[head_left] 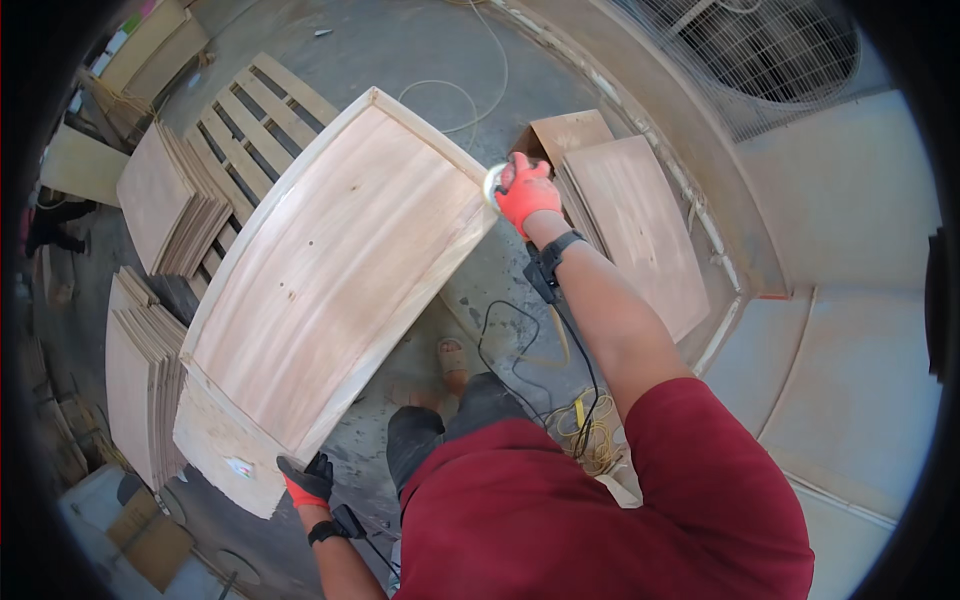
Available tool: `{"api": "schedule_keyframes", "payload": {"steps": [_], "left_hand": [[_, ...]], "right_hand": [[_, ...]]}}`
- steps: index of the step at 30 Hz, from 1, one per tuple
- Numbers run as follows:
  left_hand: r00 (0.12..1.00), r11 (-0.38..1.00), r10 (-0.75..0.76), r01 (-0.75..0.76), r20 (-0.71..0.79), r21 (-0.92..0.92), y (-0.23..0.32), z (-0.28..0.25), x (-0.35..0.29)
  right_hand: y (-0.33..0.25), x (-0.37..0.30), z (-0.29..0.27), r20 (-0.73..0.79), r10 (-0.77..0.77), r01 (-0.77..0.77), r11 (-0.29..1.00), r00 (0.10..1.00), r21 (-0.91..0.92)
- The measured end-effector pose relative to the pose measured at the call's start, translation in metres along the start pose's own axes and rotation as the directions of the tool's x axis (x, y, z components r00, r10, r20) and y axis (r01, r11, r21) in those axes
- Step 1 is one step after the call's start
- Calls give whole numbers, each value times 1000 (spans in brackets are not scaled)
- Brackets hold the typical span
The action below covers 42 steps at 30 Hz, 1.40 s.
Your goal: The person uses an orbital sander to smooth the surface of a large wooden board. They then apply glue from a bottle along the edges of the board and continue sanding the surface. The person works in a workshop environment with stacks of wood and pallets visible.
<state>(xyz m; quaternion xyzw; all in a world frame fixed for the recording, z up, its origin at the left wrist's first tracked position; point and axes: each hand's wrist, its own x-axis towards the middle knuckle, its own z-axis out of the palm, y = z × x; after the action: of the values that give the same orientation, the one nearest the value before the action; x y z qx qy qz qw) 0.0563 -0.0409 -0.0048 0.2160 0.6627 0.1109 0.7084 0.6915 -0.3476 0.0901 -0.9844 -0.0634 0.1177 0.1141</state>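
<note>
A large pale wooden panel (340,260) with a raised border lies slanted in front of me. My right hand (528,192), in a red glove, is closed round a round sander (492,187). Its whitish disc meets the panel's far right corner edge; most of its body is hidden by the glove. My left hand (308,480), in a black and red glove, grips the panel's near left end, fingers at the edge. Close by that hand, a rough, ragged-edged board (215,440) with a small sticker shows at the panel's end. What bears the panel is hidden.
Stacks of wooden boards (150,205) stand left, beside a slatted pallet (262,120). More boards (640,220) lean at right near the wall. Cables and a yellow hose (595,440) trail over the floor by my legs. A caged fan (765,50) is at the upper right.
</note>
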Motion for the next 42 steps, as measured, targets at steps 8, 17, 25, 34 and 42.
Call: {"api": "schedule_keyframes", "payload": {"steps": [8,17,25,34,42], "left_hand": [[995,996,-89,90,37,-25,2,-6,1],[993,992,-108,111,47,-62,6,4,-8],[992,981,-128,128,11,-148,-3,-2,-1],[997,972,-27,10,-71,-233,-7,18,-9],[991,974,-17,-15,-136,-227,-4,26,-10]], "right_hand": [[-10,-22,18,-13,62,-62,998,998,9],[-56,31,8,10,-31,31,997,999,-75],[-142,90,8,45,-176,179,981,983,-79],[-248,156,7,71,-364,369,926,929,-78],[-269,194,8,95,-383,390,918,919,-69]]}}
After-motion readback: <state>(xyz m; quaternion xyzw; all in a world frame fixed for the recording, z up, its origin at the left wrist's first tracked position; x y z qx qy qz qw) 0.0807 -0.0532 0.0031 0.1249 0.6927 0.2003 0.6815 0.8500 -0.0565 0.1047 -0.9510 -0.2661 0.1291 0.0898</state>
